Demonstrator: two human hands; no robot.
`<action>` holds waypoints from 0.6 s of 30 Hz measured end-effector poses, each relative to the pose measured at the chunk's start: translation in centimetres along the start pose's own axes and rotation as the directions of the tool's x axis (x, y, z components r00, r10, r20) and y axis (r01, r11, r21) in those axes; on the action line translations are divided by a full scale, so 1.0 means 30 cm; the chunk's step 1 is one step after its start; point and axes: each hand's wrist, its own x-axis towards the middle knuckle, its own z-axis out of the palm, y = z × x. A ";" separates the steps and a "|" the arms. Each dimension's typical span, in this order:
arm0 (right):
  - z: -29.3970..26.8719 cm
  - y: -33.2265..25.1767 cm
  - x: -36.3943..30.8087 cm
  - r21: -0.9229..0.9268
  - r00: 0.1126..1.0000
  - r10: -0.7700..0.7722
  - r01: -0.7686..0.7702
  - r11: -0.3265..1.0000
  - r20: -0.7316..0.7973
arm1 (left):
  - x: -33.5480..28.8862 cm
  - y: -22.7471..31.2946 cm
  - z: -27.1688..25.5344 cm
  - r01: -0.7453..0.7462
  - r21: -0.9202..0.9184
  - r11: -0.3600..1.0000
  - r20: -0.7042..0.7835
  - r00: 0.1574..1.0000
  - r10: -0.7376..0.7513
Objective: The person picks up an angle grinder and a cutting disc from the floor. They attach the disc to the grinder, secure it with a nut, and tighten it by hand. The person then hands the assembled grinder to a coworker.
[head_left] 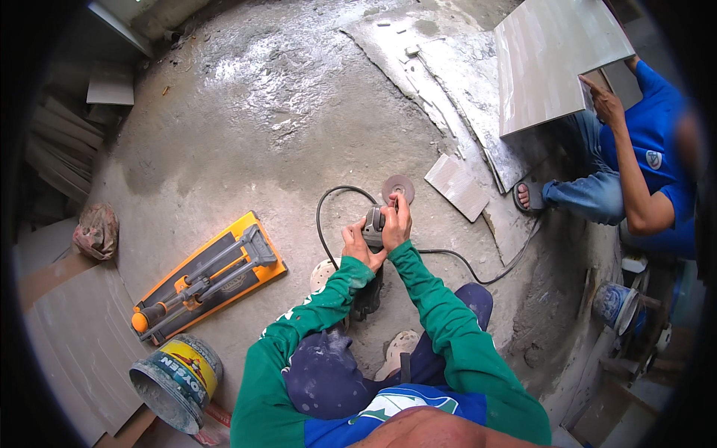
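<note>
An angle grinder (374, 226) with a grey head and a dark body is between my two hands, in front of my knees. My left hand (361, 249) is wrapped round the head's near left side. On the other side my right hand (396, 224) grips the head, its fingertips reaching a brownish round abrasive disc (398, 185). Whether the disc is fixed to the grinder I cannot tell. A black power cord (323, 216) loops on the concrete floor around the left of my hands, and another stretch runs off to the right.
An orange-and-grey manual tile cutter (213, 276) and a paint bucket (177, 381) are at left. Large tiles (78, 336) lie beyond them. To the right, a cut tile piece (457, 187) rests near a crouching co-worker (642, 157), who holds a big notched tile (553, 60).
</note>
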 end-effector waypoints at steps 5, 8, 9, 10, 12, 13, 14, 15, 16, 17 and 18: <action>0.017 0.007 -0.005 -0.060 0.997 0.037 -0.033 0.998 0.072 | 0.001 0.001 -0.017 0.092 0.047 0.995 0.007 0.996 -0.092; 0.036 -0.018 0.000 -0.049 0.997 0.020 -0.016 0.999 0.075 | 0.008 0.007 -0.039 0.122 0.032 0.992 0.017 0.992 -0.123; 0.040 -0.028 0.006 -0.083 0.996 0.031 -0.024 0.996 0.083 | 0.016 0.006 -0.042 0.131 0.024 0.991 0.015 0.991 -0.131; 0.043 -0.034 0.010 -0.090 0.996 0.027 -0.020 0.996 0.084 | 0.020 -0.001 -0.039 0.125 0.035 0.992 0.010 0.992 -0.125; 0.050 -0.047 0.012 -0.103 0.996 0.020 -0.011 0.995 0.086 | 0.023 -0.016 -0.038 0.112 0.057 0.992 0.002 0.994 -0.113; 0.054 -0.048 0.011 -0.092 0.997 -0.010 0.017 0.996 0.080 | 0.020 -0.009 -0.046 0.143 0.034 0.989 0.024 0.989 -0.144; 0.059 -0.050 0.011 -0.095 0.996 -0.002 0.011 0.995 0.089 | 0.021 -0.014 -0.047 0.141 0.037 0.989 0.012 0.990 -0.142; 0.065 -0.052 0.013 -0.097 0.995 0.005 0.004 0.995 0.098 | 0.026 -0.017 -0.048 0.140 0.040 0.989 -0.001 0.990 -0.140; 0.068 -0.051 0.015 -0.100 0.994 0.012 -0.002 0.995 0.105 | 0.031 -0.013 -0.052 0.137 0.042 0.990 -0.012 0.991 -0.136; 0.073 -0.046 0.014 -0.105 0.994 -0.003 0.014 0.994 0.109 | 0.031 -0.009 -0.058 0.157 0.041 0.987 -0.009 0.988 -0.157; 0.078 -0.045 0.013 -0.109 0.993 -0.018 0.030 0.994 0.113 | 0.029 -0.003 -0.065 0.177 0.041 0.983 -0.005 0.984 -0.176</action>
